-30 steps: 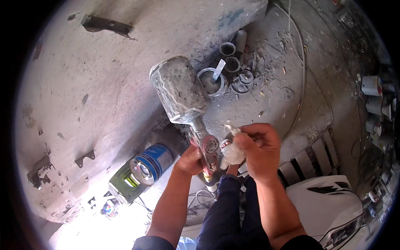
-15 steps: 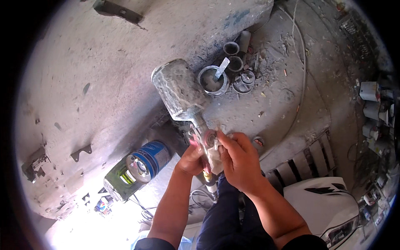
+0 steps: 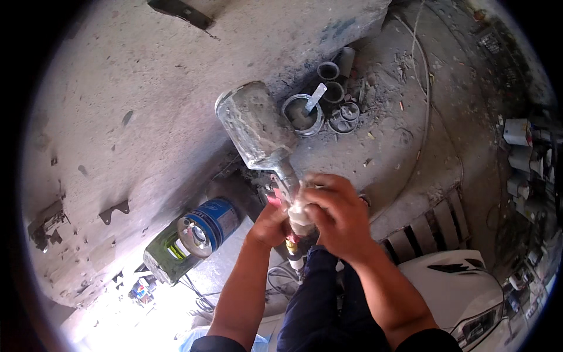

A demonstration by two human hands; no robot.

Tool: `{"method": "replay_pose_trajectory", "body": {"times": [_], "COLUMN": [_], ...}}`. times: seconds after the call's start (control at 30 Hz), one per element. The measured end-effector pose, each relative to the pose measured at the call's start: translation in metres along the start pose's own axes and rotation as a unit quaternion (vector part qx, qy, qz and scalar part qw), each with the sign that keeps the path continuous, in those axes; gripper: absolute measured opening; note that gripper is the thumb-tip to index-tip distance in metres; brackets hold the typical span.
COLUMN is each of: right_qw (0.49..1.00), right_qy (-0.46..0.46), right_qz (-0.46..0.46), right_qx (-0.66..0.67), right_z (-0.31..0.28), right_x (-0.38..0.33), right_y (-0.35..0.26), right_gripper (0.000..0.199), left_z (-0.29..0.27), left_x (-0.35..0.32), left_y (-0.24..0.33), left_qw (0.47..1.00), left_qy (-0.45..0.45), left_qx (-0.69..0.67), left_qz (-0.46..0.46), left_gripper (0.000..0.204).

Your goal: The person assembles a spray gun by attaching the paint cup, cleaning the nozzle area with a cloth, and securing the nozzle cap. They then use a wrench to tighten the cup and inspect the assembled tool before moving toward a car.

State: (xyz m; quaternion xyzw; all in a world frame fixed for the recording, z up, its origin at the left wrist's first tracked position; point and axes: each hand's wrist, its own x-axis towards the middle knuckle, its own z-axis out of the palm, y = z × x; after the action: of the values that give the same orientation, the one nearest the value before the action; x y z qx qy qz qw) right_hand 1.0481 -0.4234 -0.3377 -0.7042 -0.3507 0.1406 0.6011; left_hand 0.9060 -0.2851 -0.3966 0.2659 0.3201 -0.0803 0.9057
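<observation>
A paint spray gun (image 3: 287, 183) with a large, grey, paint-stained cup (image 3: 258, 126) is held up in front of me, the cup tilted to the far left. My left hand (image 3: 270, 225) is closed around the gun's body, beside a pinkish-red part (image 3: 274, 197). Pressed against the other side of the gun is a pale, crumpled cloth (image 3: 299, 213), pinched in the curled fingers of my right hand (image 3: 334, 214). A brass-coloured fitting (image 3: 291, 244) and hose connector show below the hands. The cloth and fingers cover the gun's nozzle side.
Beyond the cup, an open tin (image 3: 303, 115) with a flat stick stands among small dirty pots (image 3: 343, 118). At left are a blue can (image 3: 214, 220) and a green container (image 3: 167, 252). A hose (image 3: 428, 111) crosses the floor; a white vehicle panel (image 3: 451, 281) lies at lower right.
My right hand has turned over and its fingers have curled further across the gun, bringing the bunched cloth over its side. My left hand keeps its hold.
</observation>
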Motion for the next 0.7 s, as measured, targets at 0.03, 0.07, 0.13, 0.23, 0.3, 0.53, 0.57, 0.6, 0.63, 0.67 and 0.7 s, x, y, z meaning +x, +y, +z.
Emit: {"method": "replay_pose_trajectory", "body": {"times": [0.03, 0.07, 0.13, 0.23, 0.3, 0.53, 0.57, 0.6, 0.63, 0.67, 0.7], "right_qw": [0.998, 0.998, 0.995, 0.996, 0.993, 0.814, 0.811, 0.807, 0.803, 0.878, 0.933], "right_qy": [0.048, 0.052, 0.061, 0.035, -0.013, -0.102, -0.094, -0.086, -0.078, -0.106, -0.131], "right_qz": [-0.035, -0.028, -0.013, 0.069, 0.115, 0.504, 0.512, 0.519, 0.526, 0.428, 0.32], "right_qx": [-0.014, -0.034, -0.075, -0.043, -0.028, 0.269, 0.269, 0.268, 0.268, 0.185, 0.098], "right_z": [0.008, 0.009, 0.011, 0.007, -0.004, -0.02, -0.02, -0.02, -0.02, -0.021, -0.023], "right_x": [0.001, 0.001, 0.001, -0.005, 0.002, 0.011, 0.011, 0.01, 0.009, 0.004, -0.003], "right_y": [-0.001, -0.002, -0.003, -0.004, -0.006, 0.021, 0.021, 0.021, 0.02, 0.019, 0.018], "right_gripper": [0.02, 0.02, 0.021, 0.021, 0.017, 0.014, 0.015, 0.015, 0.015, 0.015, 0.015], "left_z": [-0.008, -0.011, -0.008, 0.006, 0.008, 0.019, 0.015, 0.015, 0.017, 0.019, 0.022], "left_x": [0.001, 0.001, 0.001, 0.0, 0.001, -0.004, -0.005, -0.005, -0.005, -0.005, -0.006], "left_y": [-0.001, -0.001, -0.003, 0.001, -0.001, 0.003, 0.006, 0.006, 0.007, 0.009, 0.017], "left_qw": [1.0, 0.999, 0.996, 0.987, 0.978, 0.932, 0.915, 0.917, 0.92, 0.922, 0.918], "left_qy": [0.005, 0.01, 0.054, 0.094, 0.123, 0.191, 0.206, 0.206, 0.207, 0.206, 0.203], "left_qx": [0.017, 0.033, 0.065, 0.127, 0.159, 0.295, 0.344, 0.338, 0.331, 0.325, 0.339], "left_qz": [-0.015, -0.029, -0.007, 0.033, 0.063, 0.085, 0.05, 0.048, 0.047, 0.043, -0.021], "left_gripper": [0.057, 0.057, 0.058, 0.051, 0.041, 0.012, 0.009, 0.009, 0.009, 0.01, 0.012]}}
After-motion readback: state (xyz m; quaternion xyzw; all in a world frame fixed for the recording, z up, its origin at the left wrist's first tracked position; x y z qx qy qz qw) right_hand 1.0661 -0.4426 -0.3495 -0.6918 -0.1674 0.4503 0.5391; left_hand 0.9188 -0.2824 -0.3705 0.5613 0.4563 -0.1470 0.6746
